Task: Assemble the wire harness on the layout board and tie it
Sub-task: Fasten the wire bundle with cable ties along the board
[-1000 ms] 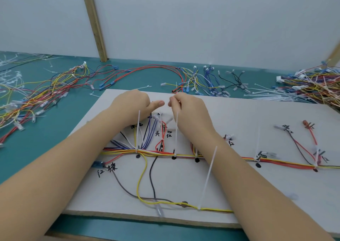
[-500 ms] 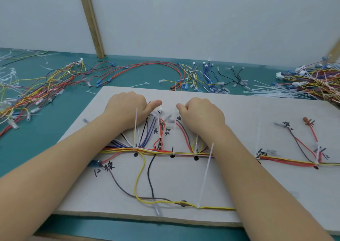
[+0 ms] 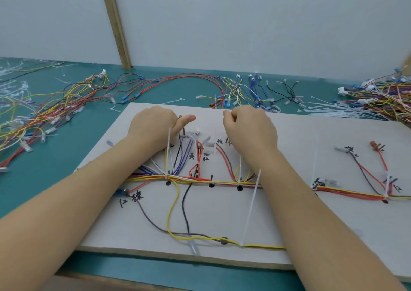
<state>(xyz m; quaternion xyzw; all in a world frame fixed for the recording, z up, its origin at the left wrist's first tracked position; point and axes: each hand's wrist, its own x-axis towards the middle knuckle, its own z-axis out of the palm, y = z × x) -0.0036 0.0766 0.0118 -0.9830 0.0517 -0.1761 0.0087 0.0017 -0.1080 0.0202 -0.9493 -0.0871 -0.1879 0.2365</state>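
The pale layout board [image 3: 289, 224] lies on a teal bench, marked with handwritten labels and black pegs. A wire harness [image 3: 193, 179] of yellow, red, blue and black wires runs along it, with branches fanning upward. White cable ties stand up from the trunk: one [image 3: 169, 152] by my left wrist, a faint one [image 3: 214, 157] between my hands, and a long one [image 3: 251, 208] at the lower yellow wire. My left hand [image 3: 155, 128] rests as a fist over the left branch ends, thumb pointing right. My right hand [image 3: 249, 130] hovers curled over the middle branch; I see nothing in its fingertips.
Loose coloured wires sprawl on the bench at the left [image 3: 44, 112] and behind the board [image 3: 244, 90]. A heap of wires [image 3: 378, 99] and loose white ties [image 3: 329, 112] lies at the back right. A wooden post [image 3: 115, 23] stands against the white wall.
My hands met at a cable tie between them a second ago. They have since drawn apart, the right hand moving right, and the tie stands alone on the trunk.
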